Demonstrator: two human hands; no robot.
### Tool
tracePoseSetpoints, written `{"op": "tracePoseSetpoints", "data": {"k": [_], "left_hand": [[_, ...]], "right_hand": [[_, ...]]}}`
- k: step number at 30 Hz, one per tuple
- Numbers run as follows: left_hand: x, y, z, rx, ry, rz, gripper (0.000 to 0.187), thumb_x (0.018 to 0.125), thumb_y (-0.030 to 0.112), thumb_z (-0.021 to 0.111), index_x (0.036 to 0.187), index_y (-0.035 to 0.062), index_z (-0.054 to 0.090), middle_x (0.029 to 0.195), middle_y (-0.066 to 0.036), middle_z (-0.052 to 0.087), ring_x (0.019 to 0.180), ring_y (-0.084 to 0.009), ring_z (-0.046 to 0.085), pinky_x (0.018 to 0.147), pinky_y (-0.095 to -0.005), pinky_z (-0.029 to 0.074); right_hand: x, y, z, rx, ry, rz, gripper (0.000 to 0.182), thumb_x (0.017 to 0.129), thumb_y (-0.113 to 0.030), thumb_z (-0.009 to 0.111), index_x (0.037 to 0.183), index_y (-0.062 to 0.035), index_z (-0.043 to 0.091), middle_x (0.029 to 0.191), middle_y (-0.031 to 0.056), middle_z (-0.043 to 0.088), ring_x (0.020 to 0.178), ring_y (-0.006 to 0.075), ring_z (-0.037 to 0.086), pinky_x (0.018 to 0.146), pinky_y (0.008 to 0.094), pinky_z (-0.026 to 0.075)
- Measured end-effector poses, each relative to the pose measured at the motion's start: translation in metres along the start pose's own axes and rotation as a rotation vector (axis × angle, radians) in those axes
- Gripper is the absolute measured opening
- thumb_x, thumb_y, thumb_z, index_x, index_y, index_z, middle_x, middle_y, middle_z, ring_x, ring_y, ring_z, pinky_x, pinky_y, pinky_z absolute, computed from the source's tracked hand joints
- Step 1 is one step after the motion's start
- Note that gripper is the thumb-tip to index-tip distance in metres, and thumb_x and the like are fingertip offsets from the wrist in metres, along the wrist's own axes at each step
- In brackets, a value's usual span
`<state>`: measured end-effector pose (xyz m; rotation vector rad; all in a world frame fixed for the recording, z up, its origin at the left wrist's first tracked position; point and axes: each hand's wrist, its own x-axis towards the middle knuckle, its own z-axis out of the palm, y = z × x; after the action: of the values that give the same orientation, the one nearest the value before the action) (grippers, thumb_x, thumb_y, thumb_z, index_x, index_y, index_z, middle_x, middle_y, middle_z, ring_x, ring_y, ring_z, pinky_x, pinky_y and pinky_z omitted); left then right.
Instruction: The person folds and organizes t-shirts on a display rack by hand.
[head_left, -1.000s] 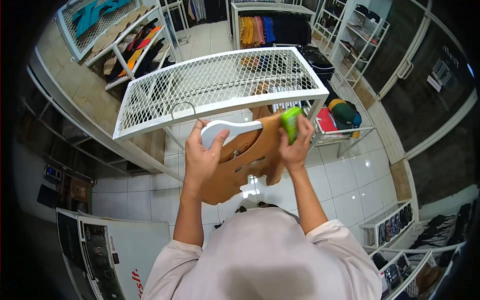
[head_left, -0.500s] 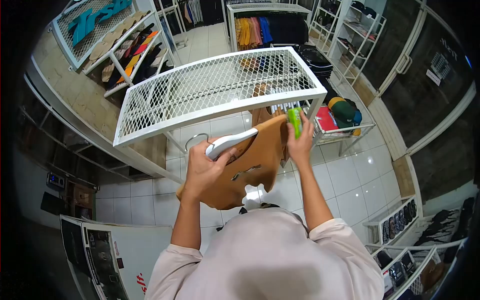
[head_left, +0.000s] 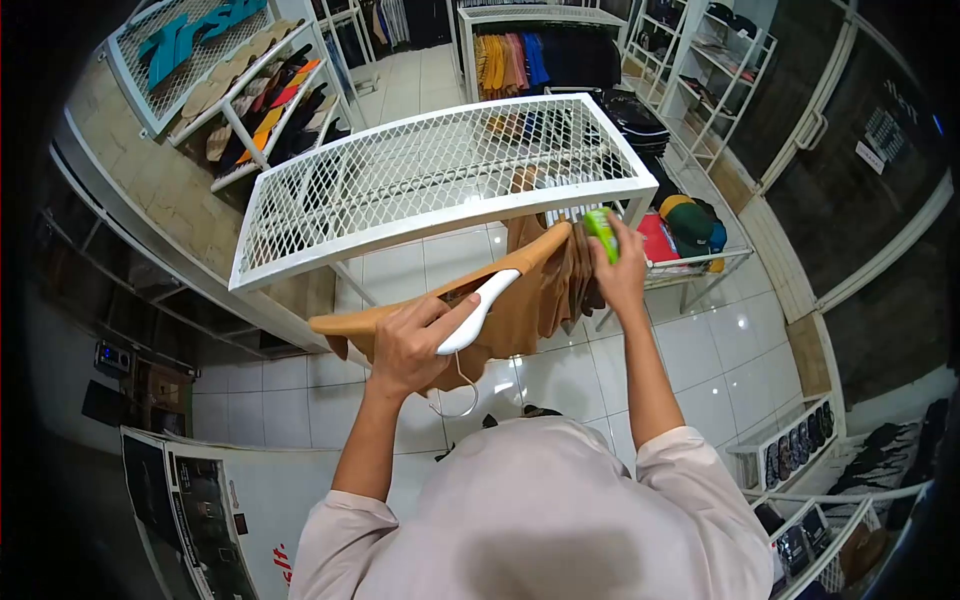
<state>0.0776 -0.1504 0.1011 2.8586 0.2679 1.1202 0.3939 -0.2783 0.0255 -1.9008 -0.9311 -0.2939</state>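
Note:
My left hand (head_left: 410,345) is closed on a white hanger (head_left: 482,318) and the neckline of a tan shirt (head_left: 375,318). The hanger's metal hook points down toward me. Stretching to the right, the shirt's shoulder reaches near the front rail, beside several brown garments (head_left: 572,275) hanging there. My right hand (head_left: 620,268) grips a bright green object (head_left: 602,235), held just right of the shirt's end and below the rack's corner.
A white mesh-topped rack (head_left: 440,235) stands right in front of me. Behind its right end is a low table with caps (head_left: 690,222) and a red item. Shelves of folded clothes (head_left: 270,115) are at the upper left, a glass door (head_left: 870,130) at the right.
The hanger has turned, its hook swinging from upper left to below my left hand. The shirt's near end has spread out leftward. My right hand has moved slightly right with the green object.

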Motion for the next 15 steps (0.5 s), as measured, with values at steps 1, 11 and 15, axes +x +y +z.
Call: {"op": "tracePoseSetpoints", "data": {"k": [1, 11, 15], "left_hand": [[-0.002, 0.0, -0.003, 0.003, 0.003, -0.005, 0.059, 0.067, 0.008, 0.082, 0.125, 0.0173, 0.076, 0.076, -0.001, 0.057, 0.064, -0.0192, 0.059, 0.058, -0.0347, 0.05], [-0.008, -0.002, 0.0, 0.17, 0.012, 0.191, 0.052, 0.078, 0.011, 0.071, 0.129, 0.0196, 0.073, 0.075, 0.003, 0.052, 0.067, -0.0139, 0.054, 0.058, -0.0292, 0.045], [-0.018, -0.006, 0.001, 0.161, 0.027, 0.185, 0.051, 0.078, 0.011, 0.071, 0.128, 0.02, 0.074, 0.074, 0.004, 0.052, 0.066, -0.0134, 0.052, 0.057, -0.0284, 0.043]], "right_hand": [[0.001, -0.001, -0.007, 0.046, 0.029, -0.01, 0.048, 0.094, -0.02, 0.072, 0.139, -0.0061, 0.061, 0.121, 0.0196, 0.06, 0.111, 0.037, 0.062, 0.098, 0.0431, 0.049], [0.003, -0.078, -0.024, 0.194, -0.236, -0.325, 0.05, 0.09, -0.02, 0.076, 0.138, -0.0082, 0.064, 0.12, 0.0189, 0.063, 0.11, 0.038, 0.064, 0.098, 0.0425, 0.05], [0.026, -0.009, -0.018, -0.049, -0.073, -0.056, 0.05, 0.091, -0.02, 0.074, 0.138, -0.008, 0.063, 0.119, 0.0209, 0.063, 0.108, 0.0385, 0.065, 0.095, 0.0451, 0.051]]}}
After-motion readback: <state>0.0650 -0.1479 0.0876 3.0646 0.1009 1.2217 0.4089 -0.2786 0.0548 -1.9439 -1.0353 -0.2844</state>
